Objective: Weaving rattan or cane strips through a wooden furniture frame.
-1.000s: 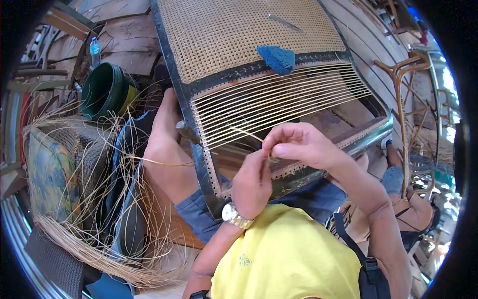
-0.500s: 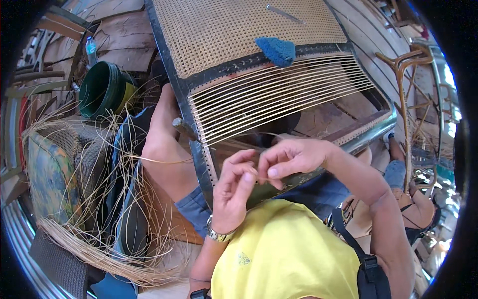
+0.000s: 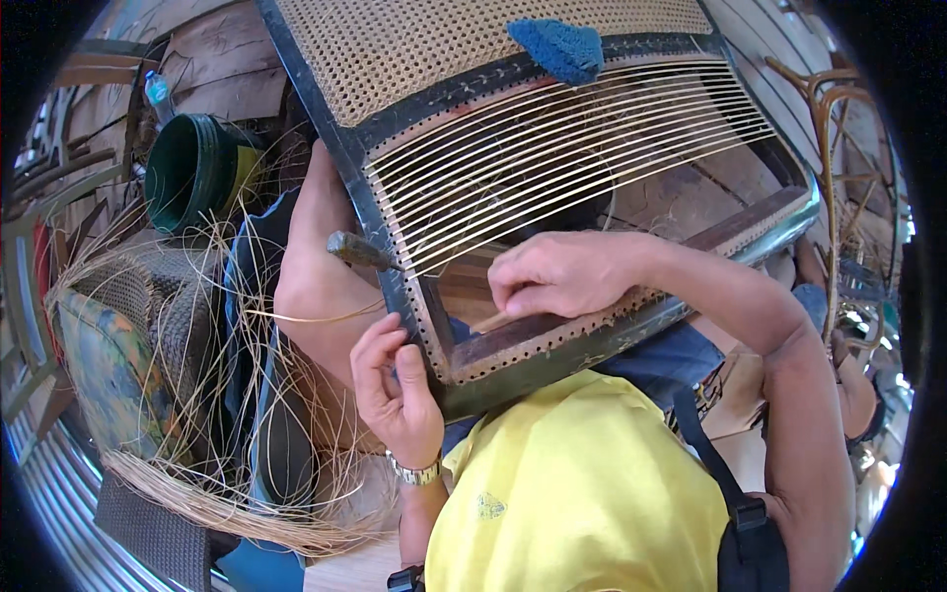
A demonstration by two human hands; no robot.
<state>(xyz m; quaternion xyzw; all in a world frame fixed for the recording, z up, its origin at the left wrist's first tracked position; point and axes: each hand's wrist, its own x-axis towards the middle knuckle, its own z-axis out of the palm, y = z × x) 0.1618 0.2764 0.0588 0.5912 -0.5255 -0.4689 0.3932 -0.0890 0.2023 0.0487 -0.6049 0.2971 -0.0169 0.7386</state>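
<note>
A dark wooden chair frame (image 3: 434, 397) lies across my lap, its rails lined with small holes. Parallel cane strands (image 3: 552, 158) stretch across its opening, below a finished woven cane panel (image 3: 434, 59). My left hand (image 3: 400, 400) is at the left rail near the front corner, thumb apart from the loosely bent fingers. Over the near part of the opening, just above the front rail, hovers my right hand (image 3: 572, 274) with fingers curled in; what they hold, if anything, is hidden. A wooden-handled peg (image 3: 360, 252) sticks in a left rail hole. A thin cane strand (image 3: 316, 319) runs beside it.
A blue cloth (image 3: 562, 49) rests on the frame's crossbar. To the left are loose cane strands (image 3: 217, 508), a patterned cushion (image 3: 118, 365), a green bucket (image 3: 187, 173) and a plastic bottle (image 3: 158, 94). Bent wooden furniture (image 3: 829, 148) and another person (image 3: 853, 390) are at the right.
My hands, close together before, have parted: the left went down-left to the frame's corner, the right went up over the opening. The metal rod on the woven panel has left the view.
</note>
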